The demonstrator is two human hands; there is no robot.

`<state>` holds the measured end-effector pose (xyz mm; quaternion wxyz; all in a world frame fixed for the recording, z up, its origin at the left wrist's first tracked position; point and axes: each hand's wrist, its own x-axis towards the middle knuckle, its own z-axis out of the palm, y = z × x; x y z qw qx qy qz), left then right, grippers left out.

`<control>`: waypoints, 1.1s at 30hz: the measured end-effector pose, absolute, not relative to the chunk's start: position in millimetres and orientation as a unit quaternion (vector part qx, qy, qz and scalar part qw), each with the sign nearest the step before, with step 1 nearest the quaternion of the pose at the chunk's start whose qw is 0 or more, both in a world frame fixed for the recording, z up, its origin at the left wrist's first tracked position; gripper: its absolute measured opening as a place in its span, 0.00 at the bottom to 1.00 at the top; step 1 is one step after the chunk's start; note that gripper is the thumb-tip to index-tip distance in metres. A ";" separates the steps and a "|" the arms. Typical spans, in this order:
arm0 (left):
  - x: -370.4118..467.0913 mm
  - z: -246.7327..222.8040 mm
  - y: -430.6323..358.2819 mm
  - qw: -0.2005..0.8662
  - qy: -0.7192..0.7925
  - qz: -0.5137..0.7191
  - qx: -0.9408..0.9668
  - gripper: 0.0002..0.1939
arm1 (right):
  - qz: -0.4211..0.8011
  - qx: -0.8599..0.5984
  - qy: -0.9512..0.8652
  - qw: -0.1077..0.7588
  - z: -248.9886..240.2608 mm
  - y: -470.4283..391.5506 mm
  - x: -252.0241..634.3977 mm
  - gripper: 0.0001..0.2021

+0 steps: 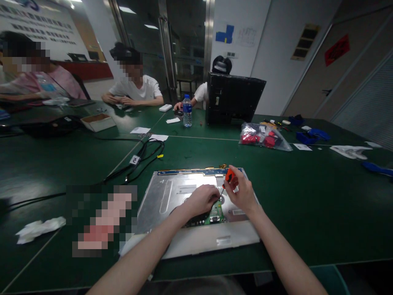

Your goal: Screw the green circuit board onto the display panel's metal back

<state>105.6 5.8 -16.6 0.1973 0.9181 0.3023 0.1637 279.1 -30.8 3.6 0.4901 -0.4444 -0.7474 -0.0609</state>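
A silver metal display panel (175, 192) lies flat on the green table before me, with a blue strip board (184, 172) along its far edge. On its near middle sits a green circuit board (217, 211) with a connector. My right hand (242, 190) is closed around an orange-handled screwdriver (229, 175), whose shaft slants down towards the board. Close to the screwdriver's tip, my left hand (204, 198) rests low over the panel with its fingers pinched together. What those fingers hold, if anything, is hidden.
Black cables (138, 157) lie left of the panel, near white tissue (41, 229). Beyond stand a water bottle (187, 111) and a black monitor (235, 98). A clear bag of red parts (264, 136) lies behind right. Other people sit across the table (307, 196).
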 end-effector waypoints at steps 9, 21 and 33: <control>105.8 -13.2 3.2 0.191 0.305 0.167 0.918 0.07 | -0.053 -0.441 -0.757 0.479 5.6 -32.1 279.8 0.22; 105.6 -13.2 2.8 0.186 0.308 0.163 0.918 0.06 | -0.021 -0.441 -0.765 0.470 3.0 -30.7 283.6 0.26; 105.8 -10.3 2.2 0.198 0.306 0.163 0.917 0.08 | -0.073 -0.463 -0.740 0.482 2.2 -30.7 281.2 0.20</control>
